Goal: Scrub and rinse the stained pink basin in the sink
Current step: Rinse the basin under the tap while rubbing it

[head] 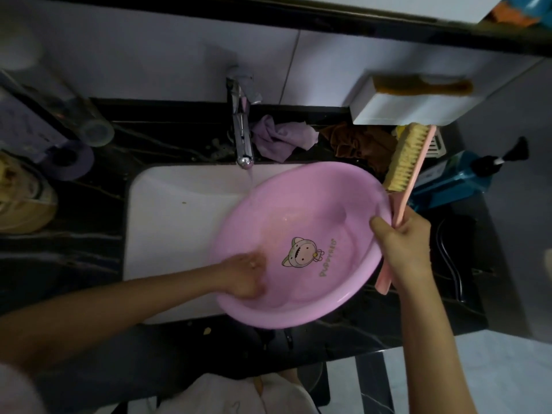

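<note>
Right hand (pixel 403 246) tight around brush (pixel 404 159) and pink basin (pixel 313 201); left hand (pixel 245 274) inside, grip unclear.

The basin (pixel 298 243) sits in the right part of the sink (pixel 179 222) and sticks out over the surface (pixel 89 210) on the right, with the tap (pixel 243 135) behind it. The left hand (pixel 245 273) is inside the basin at its near left side, and the right hand (pixel 403 243) is at its right edge, holding the brush (pixel 403 162) just outside it. A cloth (pixel 280 137) lies on the surface right of the tap, and a bottle (pixel 457 180) lies right of the brush.
</note>
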The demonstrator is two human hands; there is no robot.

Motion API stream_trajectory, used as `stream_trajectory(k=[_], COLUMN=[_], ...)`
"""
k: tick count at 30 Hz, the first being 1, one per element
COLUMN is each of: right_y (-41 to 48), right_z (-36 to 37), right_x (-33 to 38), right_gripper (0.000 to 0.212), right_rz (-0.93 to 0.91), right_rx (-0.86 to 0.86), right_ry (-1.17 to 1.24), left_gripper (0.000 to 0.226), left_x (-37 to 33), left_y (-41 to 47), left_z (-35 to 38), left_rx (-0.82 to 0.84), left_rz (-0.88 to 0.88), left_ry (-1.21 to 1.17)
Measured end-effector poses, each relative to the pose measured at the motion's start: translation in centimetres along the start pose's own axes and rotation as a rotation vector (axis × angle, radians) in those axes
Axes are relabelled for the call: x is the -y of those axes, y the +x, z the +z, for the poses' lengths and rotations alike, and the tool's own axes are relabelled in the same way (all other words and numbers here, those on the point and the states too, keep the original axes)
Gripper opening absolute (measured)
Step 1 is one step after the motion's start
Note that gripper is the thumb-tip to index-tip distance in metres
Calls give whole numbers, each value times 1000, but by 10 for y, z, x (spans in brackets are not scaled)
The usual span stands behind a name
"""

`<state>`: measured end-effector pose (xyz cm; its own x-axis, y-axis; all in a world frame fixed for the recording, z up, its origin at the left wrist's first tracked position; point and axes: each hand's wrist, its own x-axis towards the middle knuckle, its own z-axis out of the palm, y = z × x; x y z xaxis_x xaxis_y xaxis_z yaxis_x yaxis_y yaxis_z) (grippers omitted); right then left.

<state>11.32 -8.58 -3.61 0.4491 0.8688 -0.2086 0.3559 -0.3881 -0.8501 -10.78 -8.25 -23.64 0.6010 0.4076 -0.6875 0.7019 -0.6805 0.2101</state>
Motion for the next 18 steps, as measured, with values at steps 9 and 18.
stream_trajectory(k=[9,18], right_y=[0,4], right_z=[-5,-6], right_x=[-2,-7], right_gripper=[29,27], right_rz=[-40,-68], right_rx=[80,79], right_ry=[-15,-2], left_gripper=[69,60], left_x=[26,-40], left_y=[69,67], left_z=[-44,-41], left_rx=[-450,-505], left_rz=[-15,405], left_ry=[-115,-362])
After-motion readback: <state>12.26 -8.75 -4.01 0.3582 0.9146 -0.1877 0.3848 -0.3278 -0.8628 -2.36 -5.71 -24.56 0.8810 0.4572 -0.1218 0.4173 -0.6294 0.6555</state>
